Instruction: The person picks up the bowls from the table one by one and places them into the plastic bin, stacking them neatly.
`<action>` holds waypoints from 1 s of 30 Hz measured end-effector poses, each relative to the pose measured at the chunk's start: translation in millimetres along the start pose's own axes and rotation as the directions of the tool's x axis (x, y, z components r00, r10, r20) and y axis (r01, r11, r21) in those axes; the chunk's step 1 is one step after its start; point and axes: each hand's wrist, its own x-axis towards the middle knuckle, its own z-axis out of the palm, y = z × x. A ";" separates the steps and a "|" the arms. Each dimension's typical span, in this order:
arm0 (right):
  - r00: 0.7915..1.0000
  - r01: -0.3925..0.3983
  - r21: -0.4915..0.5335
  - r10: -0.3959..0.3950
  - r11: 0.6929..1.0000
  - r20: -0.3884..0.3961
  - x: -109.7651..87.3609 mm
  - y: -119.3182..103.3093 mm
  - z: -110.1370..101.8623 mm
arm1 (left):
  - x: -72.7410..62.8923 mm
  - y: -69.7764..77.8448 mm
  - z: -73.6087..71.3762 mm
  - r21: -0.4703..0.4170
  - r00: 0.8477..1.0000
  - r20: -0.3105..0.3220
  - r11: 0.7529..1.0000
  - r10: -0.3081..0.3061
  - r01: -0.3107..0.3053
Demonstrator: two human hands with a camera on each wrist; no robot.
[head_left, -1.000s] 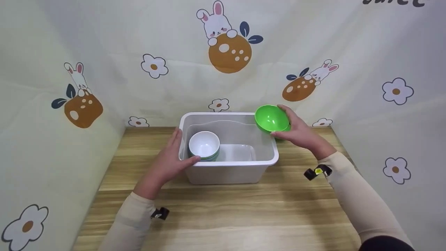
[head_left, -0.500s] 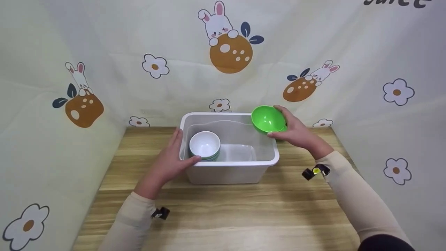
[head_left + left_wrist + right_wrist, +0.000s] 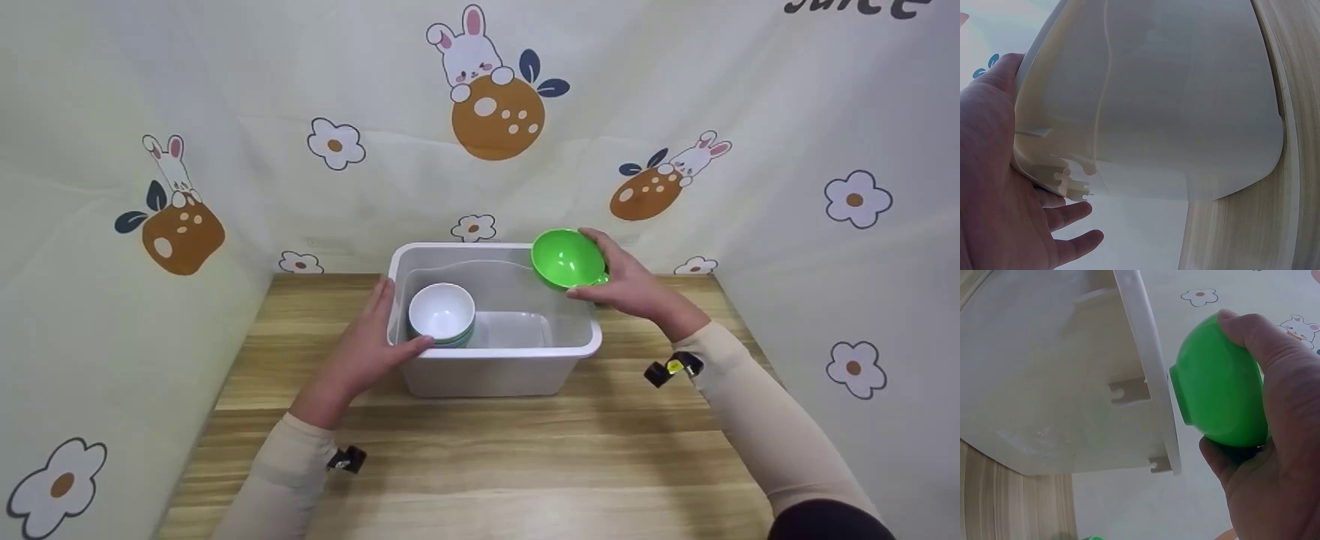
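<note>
My right hand point(image 3: 634, 285) holds a green bowl point(image 3: 566, 259) above the back right corner of the white plastic bin point(image 3: 495, 375). Its opening faces the head camera, tilted. In the right wrist view the bowl point(image 3: 1219, 385) is between thumb and fingers, its base turned toward the bin's rim. My left hand point(image 3: 360, 345) rests on the bin's front left corner, thumb over the front rim, fingers rather straight along the left side. Inside the bin, at the left, stands a stack of bowls point(image 3: 442, 311), white on top with greenish ones beneath.
The bin stands on a wood-grain table point(image 3: 480, 457). A cloth backdrop point(image 3: 390, 202) with rabbits, oranges and flowers surrounds its back and sides. A bit of another green item point(image 3: 1094, 538) shows at the right wrist view's bottom edge.
My right hand has carried the green bowl a little to the left, further over the bin. My left hand, the bin and the stacked bowls have stayed in place.
</note>
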 end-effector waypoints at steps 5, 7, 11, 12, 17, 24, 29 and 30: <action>1.000 -0.003 -0.010 0.003 1.000 0.012 0.1 -2.8 2.9 | -1.2 -1.1 1.3 0.011 1.000 0.008 1.000 -0.016 0.016; 1.000 0.001 -0.007 -0.001 1.000 0.017 0.3 -4.5 3.8 | -1.7 -0.7 1.2 0.012 1.000 0.010 1.000 -0.018 0.018; 1.000 0.010 0.001 -0.010 1.000 0.024 1.0 -6.3 5.2 | -2.4 0.0 0.8 0.016 1.000 0.008 1.000 -0.020 0.019; 1.000 0.012 0.003 -0.012 1.000 0.025 1.2 -6.8 5.6 | -2.4 0.2 0.7 0.019 1.000 0.008 1.000 -0.021 0.021; 0.999 0.025 0.015 -0.026 1.000 0.042 4.6 -9.0 8.9 | -2.7 0.3 1.2 0.023 1.000 0.012 1.000 -0.018 0.018; 0.998 0.027 -0.003 -0.027 1.000 0.062 10.5 -14.3 15.8 | -1.0 -1.0 2.5 0.017 1.000 0.004 1.000 -0.013 0.013; 0.996 0.026 -0.021 -0.024 0.999 0.090 14.5 -19.3 19.0 | -0.1 -0.1 2.3 0.022 1.000 0.002 1.000 -0.010 0.010; 0.995 0.027 -0.028 -0.024 0.999 0.096 15.0 -20.8 19.5 | -0.1 0.0 2.1 0.024 1.000 0.001 1.000 -0.009 0.009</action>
